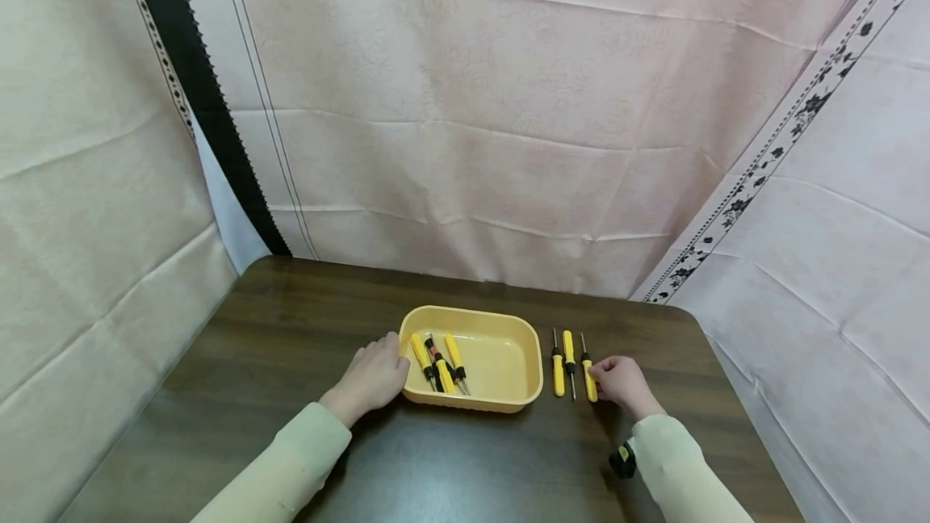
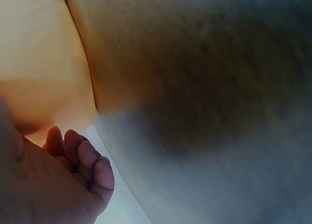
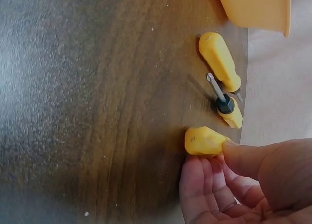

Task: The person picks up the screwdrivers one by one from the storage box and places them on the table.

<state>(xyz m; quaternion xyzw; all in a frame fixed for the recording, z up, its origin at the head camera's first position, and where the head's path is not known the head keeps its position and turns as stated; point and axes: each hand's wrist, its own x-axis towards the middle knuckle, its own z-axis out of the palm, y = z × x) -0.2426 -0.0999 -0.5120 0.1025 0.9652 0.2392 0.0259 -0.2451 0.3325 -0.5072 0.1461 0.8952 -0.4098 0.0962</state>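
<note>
My left hand (image 1: 374, 374) holds the left end of a shallow yellow plastic basket (image 1: 512, 357), with its fingers curled beside the wall in the left wrist view. Several yellow-and-black screwdrivers (image 1: 419, 349) lie jumbled in the basket's left half. To the right of it, three more lie side by side on the table. My right hand (image 1: 623, 384) pinches the yellow handle of the rightmost screwdriver (image 3: 202, 141) between thumb and fingers. Next to that one is a screwdriver (image 1: 568, 345) with its shaft toward me, then another screwdriver (image 1: 558, 374) with its handle toward me.
The dark wooden table (image 1: 450, 458) has rounded far corners. Pale cloth (image 1: 465, 144) hangs behind it and along both sides. A black device (image 1: 622, 460) sits at my right wrist.
</note>
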